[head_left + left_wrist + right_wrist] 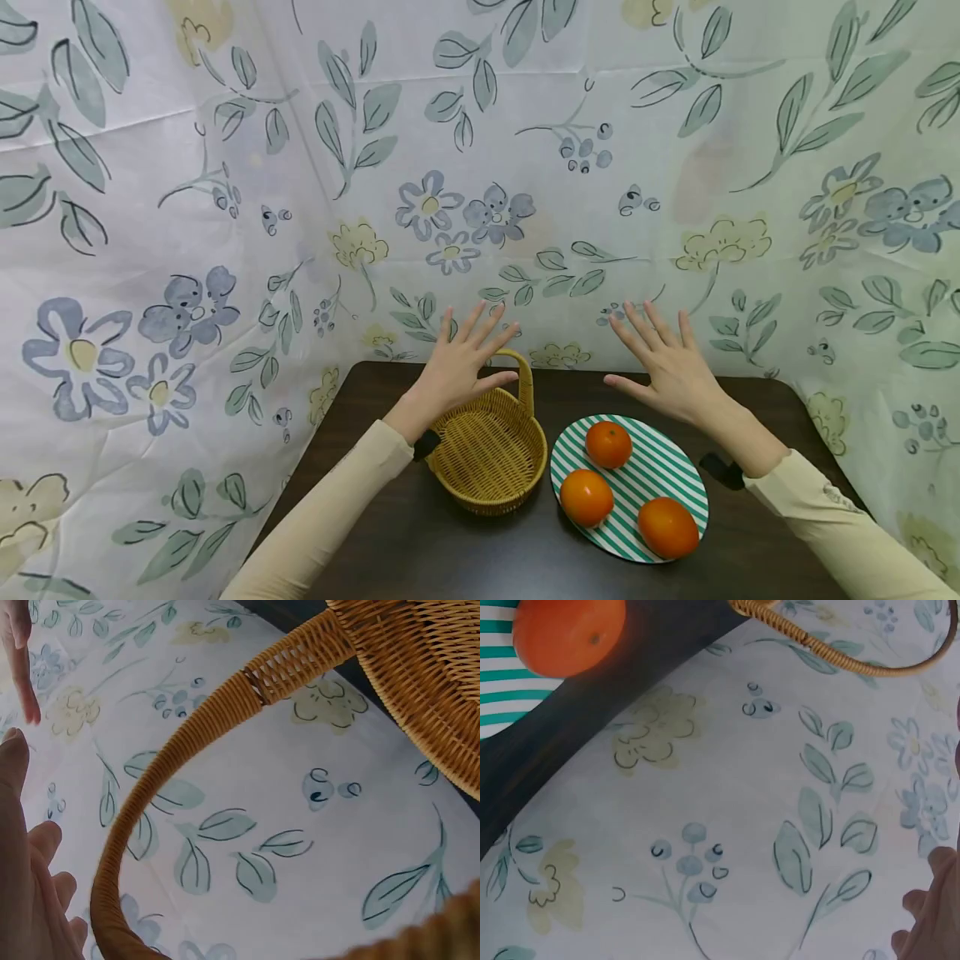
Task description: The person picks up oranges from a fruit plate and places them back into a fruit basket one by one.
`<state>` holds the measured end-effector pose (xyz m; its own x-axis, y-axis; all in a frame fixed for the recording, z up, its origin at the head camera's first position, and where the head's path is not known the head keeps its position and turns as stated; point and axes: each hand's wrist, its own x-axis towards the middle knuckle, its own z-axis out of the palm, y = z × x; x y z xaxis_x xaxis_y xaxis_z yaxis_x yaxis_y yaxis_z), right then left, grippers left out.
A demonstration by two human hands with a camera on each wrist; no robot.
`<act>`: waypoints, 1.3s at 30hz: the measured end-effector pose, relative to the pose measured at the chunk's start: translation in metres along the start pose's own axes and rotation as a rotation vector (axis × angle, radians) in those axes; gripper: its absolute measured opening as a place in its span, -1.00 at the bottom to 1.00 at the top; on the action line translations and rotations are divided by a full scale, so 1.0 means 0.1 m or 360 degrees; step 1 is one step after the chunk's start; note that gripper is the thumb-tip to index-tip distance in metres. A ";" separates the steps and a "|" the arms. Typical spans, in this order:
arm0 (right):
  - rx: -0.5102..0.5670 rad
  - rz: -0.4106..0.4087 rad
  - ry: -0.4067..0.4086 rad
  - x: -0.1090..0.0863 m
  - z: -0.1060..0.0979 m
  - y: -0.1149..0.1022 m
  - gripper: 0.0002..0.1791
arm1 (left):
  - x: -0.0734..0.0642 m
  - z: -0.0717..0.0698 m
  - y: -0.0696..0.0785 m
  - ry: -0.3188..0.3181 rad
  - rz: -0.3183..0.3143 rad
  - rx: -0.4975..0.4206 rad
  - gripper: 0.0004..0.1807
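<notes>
My left hand is raised over the wicker basket, fingers spread and holding nothing. Part of the basket's tall handle shows just beyond the thumb; in the left wrist view the handle arches close beside the fingers. Also spread and bare, my right hand hovers behind and above a green-and-white striped plate. Three orange fruits lie on that plate: a smaller one at the back, one at the left and one at the front right.
Basket and plate stand side by side on a dark wooden table with rounded back corners. A white floral cloth hangs behind the table and along both sides. Dark bands circle both wrists below the pale sleeves.
</notes>
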<state>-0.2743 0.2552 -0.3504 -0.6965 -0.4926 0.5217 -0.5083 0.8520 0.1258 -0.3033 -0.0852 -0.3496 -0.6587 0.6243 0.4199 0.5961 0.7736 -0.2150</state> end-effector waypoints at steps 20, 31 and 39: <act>0.0096 0.0065 0.0073 -0.22 0.15 -0.02 -0.01 | -0.27 0.08 -0.11 0.0152 -0.0133 -0.0152 -0.18; 0.0177 0.0082 0.0115 -0.42 0.32 0.02 -0.01 | -0.45 0.17 -0.17 0.0214 -0.0258 -0.0322 -0.20; 0.0244 0.0131 0.0103 -0.57 0.43 0.03 -0.05 | -0.63 0.30 -0.20 0.0273 -0.0334 -0.0421 -0.21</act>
<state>-0.2573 0.2782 -0.4160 -0.7074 -0.4058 0.5787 -0.5257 0.8494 -0.0471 -0.2880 -0.1370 -0.3983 -0.7061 0.4105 0.5770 0.5689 0.8140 0.1171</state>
